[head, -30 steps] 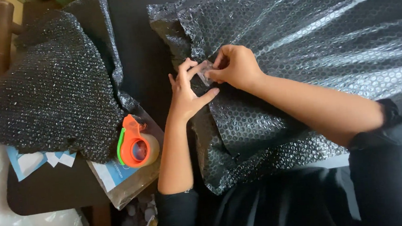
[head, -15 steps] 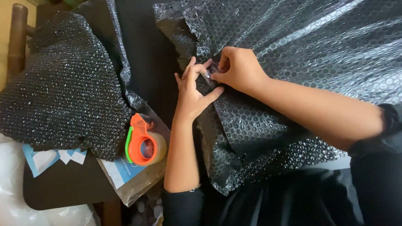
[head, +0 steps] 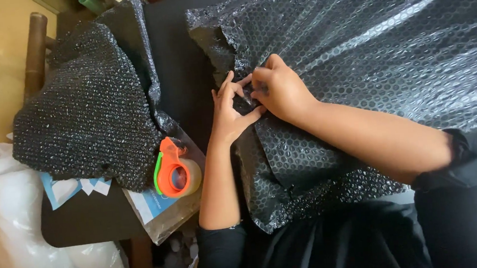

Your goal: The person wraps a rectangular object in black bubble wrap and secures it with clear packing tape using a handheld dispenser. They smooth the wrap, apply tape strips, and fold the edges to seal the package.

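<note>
On the dark worktop (head: 184, 70), seen from the head camera, the left hand (head: 228, 111) and the right hand (head: 283, 89) meet on a black bubble wrap sheet (head: 366, 46). Both grips are pressed together, pinching a fold of it. An orange tape dispenser (head: 175, 169) lies near the left forearm, beside a wrapped bundle (head: 88, 111).

The bubble wrap (head: 367, 58) under my hands is black with a glossy grid of round bubbles catching grey-white light; the bundle (head: 88, 105) beside it is black too, speckled with bright dots. My tape dispenser (head: 173, 169) is orange with a green edge. My sleeves (head: 467, 202) are black, the table (head: 181, 71) is black, the plastic bag (head: 10, 234) white
</note>
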